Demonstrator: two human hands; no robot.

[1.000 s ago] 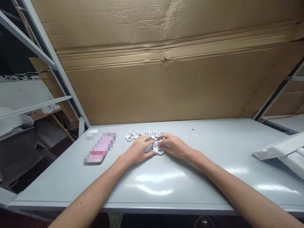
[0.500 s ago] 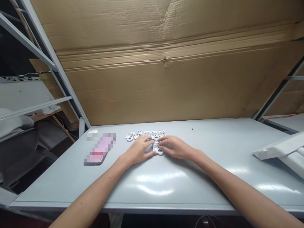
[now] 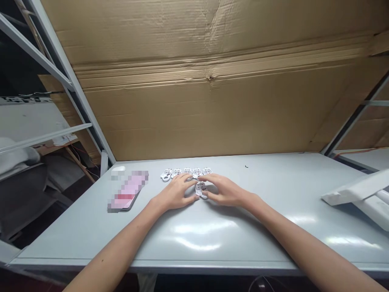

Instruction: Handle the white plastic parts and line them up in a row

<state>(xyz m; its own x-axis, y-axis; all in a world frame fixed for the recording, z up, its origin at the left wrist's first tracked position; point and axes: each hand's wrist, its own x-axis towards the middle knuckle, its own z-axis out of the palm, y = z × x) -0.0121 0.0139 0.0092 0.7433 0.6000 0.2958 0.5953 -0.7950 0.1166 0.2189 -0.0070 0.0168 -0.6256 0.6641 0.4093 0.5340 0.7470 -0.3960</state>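
Observation:
A small white plastic part (image 3: pixel 200 187) with a ring-shaped end lies on the table between my two hands. My left hand (image 3: pixel 178 191) is at its left side, thumb and fingertips curled against its edge. My right hand (image 3: pixel 228 190) grips it from the right, with the thumb over the ring end and hiding much of it. Just beyond my fingertips stands a row of several similar white parts, the leftmost white part (image 3: pixel 166 175) showing its ring fully. My fingers partly cover the middle ones.
A pink phone-like object (image 3: pixel 132 190), blurred out, lies on the grey table (image 3: pixel 194 235) at left, with a small white case (image 3: pixel 118 172) behind it. White foam-like pieces (image 3: pixel 358 190) rest at right. A cardboard wall (image 3: pixel 212 113) closes off the back; metal frame posts (image 3: pixel 88 117) flank it.
My right thumb has moved slightly down and left over the part's ring, covering more of it. The right index finger has lifted a little away. My left hand is nearly unchanged.

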